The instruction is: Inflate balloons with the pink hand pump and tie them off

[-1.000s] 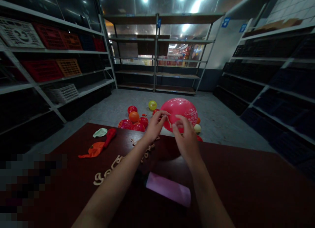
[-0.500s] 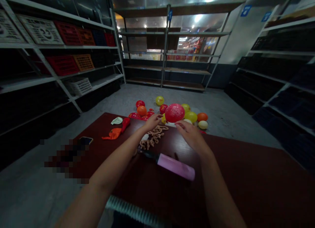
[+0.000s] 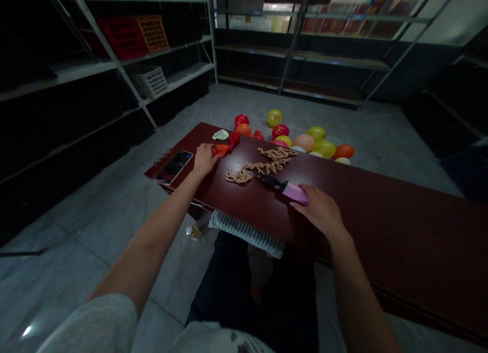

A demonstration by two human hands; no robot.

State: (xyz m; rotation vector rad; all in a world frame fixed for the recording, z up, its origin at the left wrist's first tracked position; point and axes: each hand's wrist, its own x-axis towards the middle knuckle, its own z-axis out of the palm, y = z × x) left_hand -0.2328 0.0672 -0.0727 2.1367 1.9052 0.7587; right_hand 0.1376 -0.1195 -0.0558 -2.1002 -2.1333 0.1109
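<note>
My left hand point(image 3: 205, 158) is at the left part of the dark red table, its curled fingers closed on the near end of a limp orange balloon point(image 3: 221, 150). A limp red balloon point(image 3: 234, 140) and a limp pale green balloon point(image 3: 220, 135) lie just beyond it. My right hand point(image 3: 320, 208) is wrapped around the pink barrel of a hand balloon pump point(image 3: 294, 192), whose black end points left. Long twisted tan balloons point(image 3: 267, 166) lie in a tangle between my hands, close to the pump's tip.
A phone point(image 3: 179, 165) lies at the table's point(image 3: 381, 205) left end. Several inflated balloons point(image 3: 325, 149) in red, yellow and orange rest on the floor beyond the far edge. Shelves with crates point(image 3: 152, 32) stand left and behind. A small bottle-like item point(image 3: 193, 233) is on the floor.
The inflated pinkish-red balloon has left the space between my hands. My left hand moved left to the orange balloon, my right hand came back onto the pump. The view tilted down.
</note>
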